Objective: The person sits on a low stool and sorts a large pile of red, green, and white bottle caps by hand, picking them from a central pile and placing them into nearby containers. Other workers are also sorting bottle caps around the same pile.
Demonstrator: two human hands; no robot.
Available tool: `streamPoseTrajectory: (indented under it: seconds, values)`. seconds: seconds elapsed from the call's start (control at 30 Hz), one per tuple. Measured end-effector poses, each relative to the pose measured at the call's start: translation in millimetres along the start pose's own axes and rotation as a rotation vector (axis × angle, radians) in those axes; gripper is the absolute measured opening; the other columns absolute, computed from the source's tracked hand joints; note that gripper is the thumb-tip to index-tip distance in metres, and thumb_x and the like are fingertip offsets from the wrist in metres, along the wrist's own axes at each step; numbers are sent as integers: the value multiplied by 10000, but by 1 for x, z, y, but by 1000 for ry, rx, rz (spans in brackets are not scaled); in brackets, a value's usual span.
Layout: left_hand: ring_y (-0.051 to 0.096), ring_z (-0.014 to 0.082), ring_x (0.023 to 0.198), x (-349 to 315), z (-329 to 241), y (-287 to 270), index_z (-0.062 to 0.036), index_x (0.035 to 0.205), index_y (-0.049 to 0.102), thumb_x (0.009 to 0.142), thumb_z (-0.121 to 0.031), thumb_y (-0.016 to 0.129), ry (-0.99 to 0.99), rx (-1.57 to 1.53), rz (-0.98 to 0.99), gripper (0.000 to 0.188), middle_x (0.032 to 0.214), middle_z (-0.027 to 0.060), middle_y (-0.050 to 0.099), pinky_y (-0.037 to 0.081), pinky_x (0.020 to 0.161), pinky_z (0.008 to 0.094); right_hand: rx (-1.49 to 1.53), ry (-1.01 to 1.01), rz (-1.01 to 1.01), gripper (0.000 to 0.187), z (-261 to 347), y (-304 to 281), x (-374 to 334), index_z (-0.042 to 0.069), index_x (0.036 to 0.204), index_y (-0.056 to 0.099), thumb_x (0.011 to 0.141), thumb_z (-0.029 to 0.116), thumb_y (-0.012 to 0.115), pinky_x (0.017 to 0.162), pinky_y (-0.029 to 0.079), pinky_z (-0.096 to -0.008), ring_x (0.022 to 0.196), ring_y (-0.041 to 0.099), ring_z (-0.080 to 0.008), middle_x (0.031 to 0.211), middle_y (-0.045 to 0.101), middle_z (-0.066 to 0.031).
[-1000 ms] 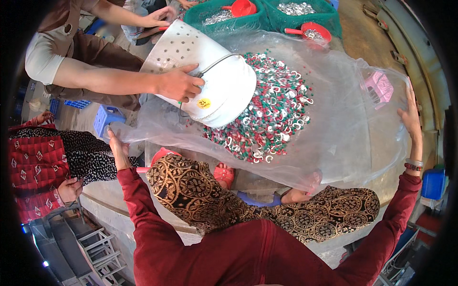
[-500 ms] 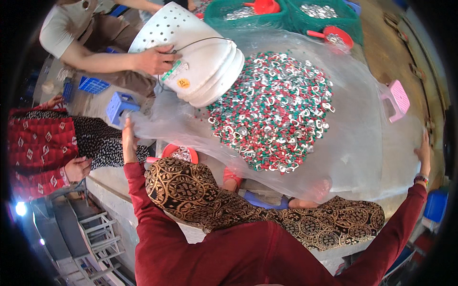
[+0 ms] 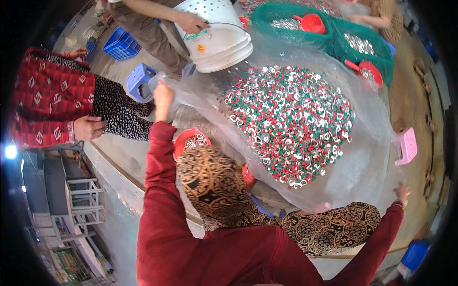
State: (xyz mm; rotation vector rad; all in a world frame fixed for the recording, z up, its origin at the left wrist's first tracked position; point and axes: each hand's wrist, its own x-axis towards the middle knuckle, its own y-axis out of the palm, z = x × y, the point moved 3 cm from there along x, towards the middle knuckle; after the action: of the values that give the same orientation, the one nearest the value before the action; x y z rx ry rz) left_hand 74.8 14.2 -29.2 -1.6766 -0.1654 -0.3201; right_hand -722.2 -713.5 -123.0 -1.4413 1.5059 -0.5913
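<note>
My left hand is closed on the left edge of a clear plastic sheet, beside a small blue stool. Far to the right, my right hand is at the sheet's near right edge, its fingers small in view and seemingly closed on the plastic. Between them on the sheet lies a broad pile of red and green pellets mixed with silvery, ring-like pieces. Behind its left side, a co-worker's hand rests on a white bucket with holes at its upper end and the ribbed end downward.
Green mesh-lined tubs at the back hold silvery pieces and a red scoop. Another red scoop lies beside them. A pink stool stands right. By my knee is a red scoop; someone in red quilted sleeves is at left.
The view has shifted. My left hand has moved forward and inward with the sheet's edge; my right hand has come inward. The co-worker's bucket has drawn back from the pile.
</note>
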Motion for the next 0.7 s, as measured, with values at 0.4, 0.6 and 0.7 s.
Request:
streamPoseTrajectory:
  seconds: [0.4,0.6,0.7]
  values:
    - [264,315,1332,-196,-166,71,-239,1411,283,799,-140,533,1266,34,114,668,1424,67,327,205,1051,573,436,-560,-382,281,78,-63,98,-13,1048,597,787,51,514,797,463,-390,963,595,-349,1027,619,-219]
    - [362,271,1264,-303,-214,109,-233,1327,429,763,-77,584,1772,-28,946,606,1345,62,404,365,995,477,1173,-756,-50,284,336,-80,-143,90,1113,639,836,112,579,663,481,-306,722,618,-154,849,675,-131]
    - [484,272,1135,-319,-163,115,-204,1217,550,730,-63,609,1728,-51,1335,510,1233,54,499,428,951,367,1250,-368,-84,246,370,-18,-217,82,1034,657,797,132,615,590,470,-354,620,619,-225,670,626,-112]
